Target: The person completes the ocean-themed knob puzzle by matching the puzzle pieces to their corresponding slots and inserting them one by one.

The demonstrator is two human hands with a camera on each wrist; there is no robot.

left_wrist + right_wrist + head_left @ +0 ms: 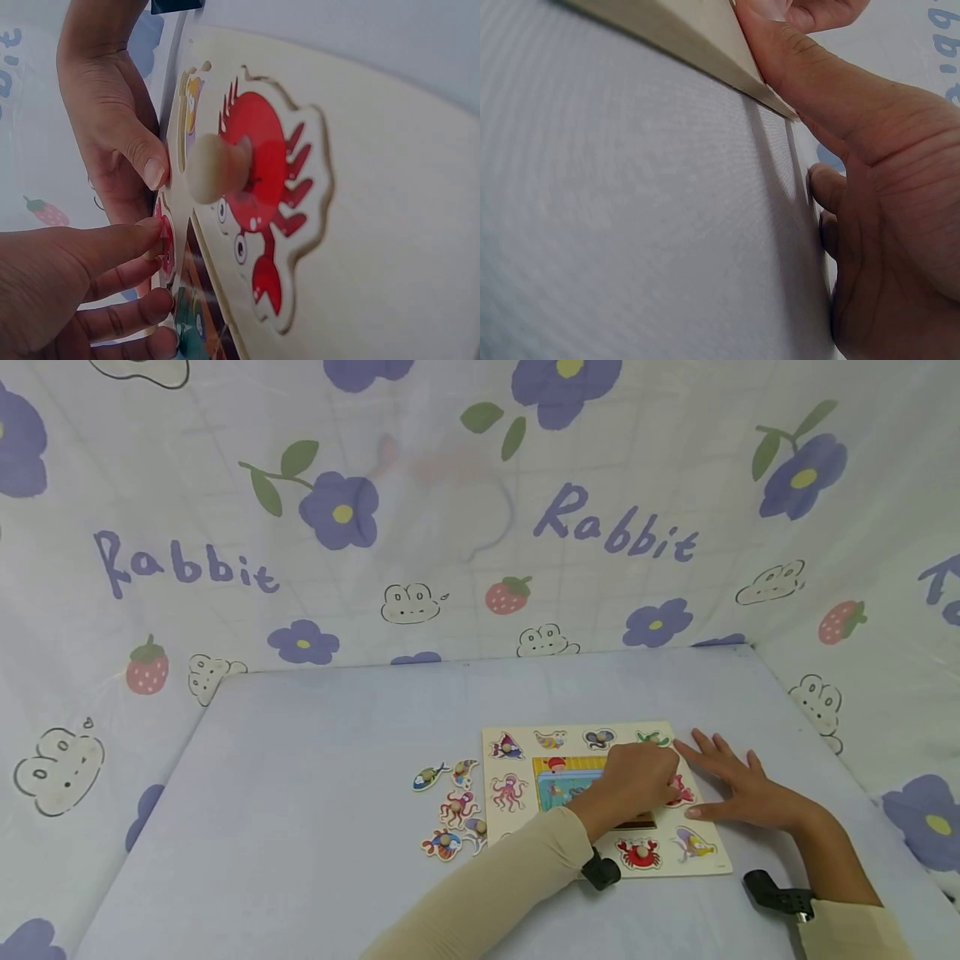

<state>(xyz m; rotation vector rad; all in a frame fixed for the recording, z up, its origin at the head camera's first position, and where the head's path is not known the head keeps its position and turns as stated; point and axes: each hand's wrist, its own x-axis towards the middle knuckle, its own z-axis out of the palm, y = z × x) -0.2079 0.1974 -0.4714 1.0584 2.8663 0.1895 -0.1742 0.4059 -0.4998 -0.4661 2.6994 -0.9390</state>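
Note:
A wooden knob puzzle board with sea animal pictures lies on the table. My left hand reaches across it. Thumb and fingers pinch a pink-red puzzle piece at the board's right side; its knob is hidden by the fingers. My right hand is spread out beside the board's right edge, its thumb touching that edge. Close to the left wrist, a red crab piece with a round wooden knob sits in its recess. The left forearm covers part of the board's lower left.
Left of the board lie several loose pieces, among them a blue-green fish, a pink octopus and an orange-blue fish. A patterned curtain hangs behind the pale table.

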